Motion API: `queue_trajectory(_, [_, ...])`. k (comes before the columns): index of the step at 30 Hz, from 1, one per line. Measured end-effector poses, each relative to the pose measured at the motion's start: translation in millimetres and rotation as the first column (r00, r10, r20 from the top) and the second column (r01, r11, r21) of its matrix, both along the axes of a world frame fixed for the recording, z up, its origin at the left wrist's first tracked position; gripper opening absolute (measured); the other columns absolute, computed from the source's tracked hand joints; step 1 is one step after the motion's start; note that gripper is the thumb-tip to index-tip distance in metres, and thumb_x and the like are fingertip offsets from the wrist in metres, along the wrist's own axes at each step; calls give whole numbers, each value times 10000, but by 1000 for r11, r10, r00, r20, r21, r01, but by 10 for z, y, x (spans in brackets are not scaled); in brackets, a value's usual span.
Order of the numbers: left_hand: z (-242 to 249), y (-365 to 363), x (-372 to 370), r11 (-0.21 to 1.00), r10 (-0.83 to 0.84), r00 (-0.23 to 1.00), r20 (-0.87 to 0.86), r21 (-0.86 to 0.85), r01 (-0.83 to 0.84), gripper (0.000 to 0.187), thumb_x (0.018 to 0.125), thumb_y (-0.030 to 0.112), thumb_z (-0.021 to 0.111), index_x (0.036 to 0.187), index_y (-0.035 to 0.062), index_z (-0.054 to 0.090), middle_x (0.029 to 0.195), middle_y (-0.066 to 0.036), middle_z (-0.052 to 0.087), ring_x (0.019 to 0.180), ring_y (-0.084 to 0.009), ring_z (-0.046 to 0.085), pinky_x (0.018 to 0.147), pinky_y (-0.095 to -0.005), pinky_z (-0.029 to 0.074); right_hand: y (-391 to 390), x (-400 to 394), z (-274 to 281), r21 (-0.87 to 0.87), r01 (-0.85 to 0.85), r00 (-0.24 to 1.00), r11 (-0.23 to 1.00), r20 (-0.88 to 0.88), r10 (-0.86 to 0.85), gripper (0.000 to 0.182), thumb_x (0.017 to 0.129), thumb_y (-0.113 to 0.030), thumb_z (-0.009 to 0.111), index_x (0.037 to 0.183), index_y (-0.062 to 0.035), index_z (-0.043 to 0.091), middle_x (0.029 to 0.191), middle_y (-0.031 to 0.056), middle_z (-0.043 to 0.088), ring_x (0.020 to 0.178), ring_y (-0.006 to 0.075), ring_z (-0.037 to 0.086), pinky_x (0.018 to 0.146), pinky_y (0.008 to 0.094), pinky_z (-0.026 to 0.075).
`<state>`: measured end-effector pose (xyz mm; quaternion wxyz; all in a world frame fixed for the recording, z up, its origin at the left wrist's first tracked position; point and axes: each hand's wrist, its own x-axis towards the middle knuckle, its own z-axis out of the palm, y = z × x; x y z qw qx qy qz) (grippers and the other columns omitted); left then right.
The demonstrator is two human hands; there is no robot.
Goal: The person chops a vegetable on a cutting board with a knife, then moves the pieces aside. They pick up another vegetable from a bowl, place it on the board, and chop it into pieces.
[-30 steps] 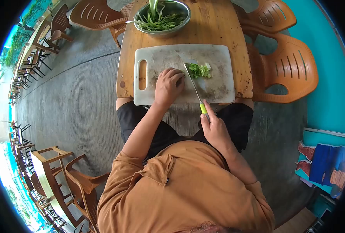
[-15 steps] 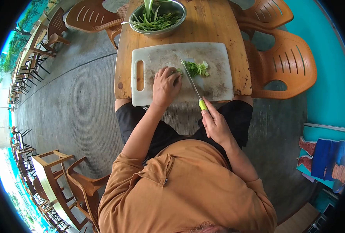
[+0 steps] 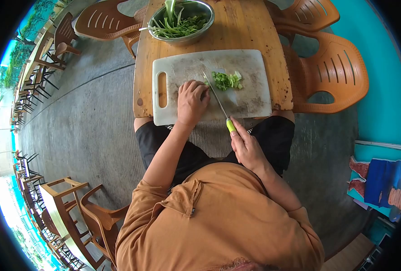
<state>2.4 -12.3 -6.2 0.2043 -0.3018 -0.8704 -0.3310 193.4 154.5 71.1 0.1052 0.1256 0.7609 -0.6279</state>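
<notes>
My left hand [image 3: 192, 100] lies curled on the white cutting board [image 3: 173, 63], its fingers closed on green stalks [image 3: 206, 82] that mostly hide beneath them. Beside those fingertips slants the blade of a knife [image 3: 217, 95], its tip pointing away from me. The knife's yellow-green handle is in my right hand [image 3: 248, 147], which is just off the board's near edge. Chopped greens [image 3: 225, 81], with some pale pieces, sit in a small heap immediately right of the blade.
Behind the board, a metal bowl [image 3: 205, 34] holds long green stalks and leaves. Both rest on a wooden table [image 3: 236, 27]. Brown plastic chairs [image 3: 333, 74] stand at its sides, and a turquoise wall [image 3: 372, 49] runs along the right.
The knife and my right hand have shifted slightly left, bringing the blade nearer to my left fingertips. My left hand stays almost in place on the board.
</notes>
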Motion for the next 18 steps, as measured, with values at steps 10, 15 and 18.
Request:
queue_trajectory(10, [-12, -2, -15, 1000, -15, 1000, -23, 5, 15, 145, 854, 116, 787, 994, 82, 768, 1061, -41, 730, 1092, -275, 659, 988, -433, 495, 1, 8, 14, 61, -51, 997, 997, 59, 47, 542, 1151, -254, 495, 1618, 16, 438, 968, 297, 722, 758, 363, 732, 735, 419, 558])
queue_trajectory(15, [-6, 0, -14, 1000, -15, 999, -36, 5, 15, 136, 856, 105, 785, 987, 77, 766, 1054, -44, 735, 1096, -277, 666, 983, -433, 502, -42, 41, -120, 126, -36, 998, 991, -48, 42, 538, 1151, -257, 485, 1615, 11, 437, 928, 312, 718, 822, 437, 743, 742, 469, 562])
queue_trajectory(18, [0, 5, -15, 1000, -13, 1000, -25, 7, 14, 130, 856, 102, 786, 981, 75, 767, 1052, -45, 738, 1099, -277, 670, 980, -430, 505, -73, 24, -123, 177, -30, 997, 984, -71, 43, 533, 1149, -259, 482, 1609, 6, 442, 941, 327, 716, 872, 476, 736, 752, 509, 561])
